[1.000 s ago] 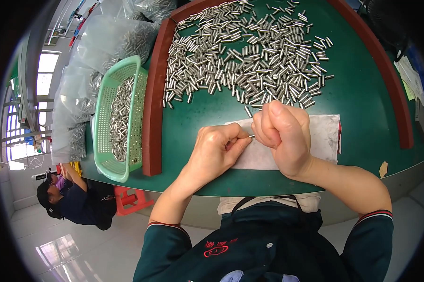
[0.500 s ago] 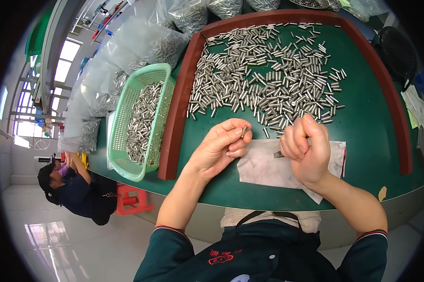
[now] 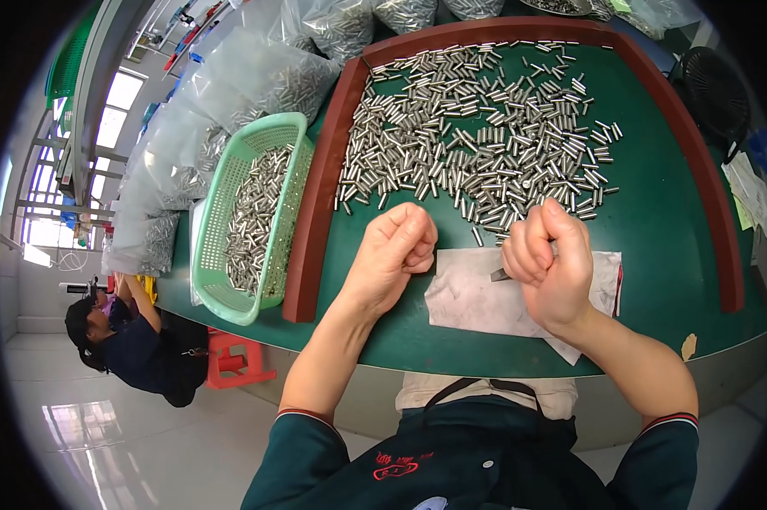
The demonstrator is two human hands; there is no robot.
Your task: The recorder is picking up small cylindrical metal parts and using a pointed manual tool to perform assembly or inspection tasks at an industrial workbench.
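My left hand (image 3: 398, 251) is curled closed above the green table, left of a stained white cloth (image 3: 460, 297). The metal pin seen in its fingertips half a second ago is now hidden by the fingers. Over the cloth's right part, my right hand (image 3: 553, 268) is closed, thumb uppermost. Beside its lower left edge a small dark grey flat end (image 3: 499, 275) shows; its kind is hidden by the hand. Beyond both hands spreads a heap of short shiny metal pins (image 3: 485, 136), with a single pin (image 3: 477, 236) lying between the heap and the cloth.
A dark red frame (image 3: 320, 200) borders the green table (image 3: 656, 229). To its left stands a light green basket (image 3: 209, 246) of pins, with bagged pins (image 3: 264, 76) behind. A black fan (image 3: 715, 93) is at far right. Another person (image 3: 137, 348) works at left near a red stool (image 3: 239, 361).
My left hand has turned and curled closed, so the pin between its thumb and fingers is out of sight. My right hand has barely moved. The whole view has shifted slightly.
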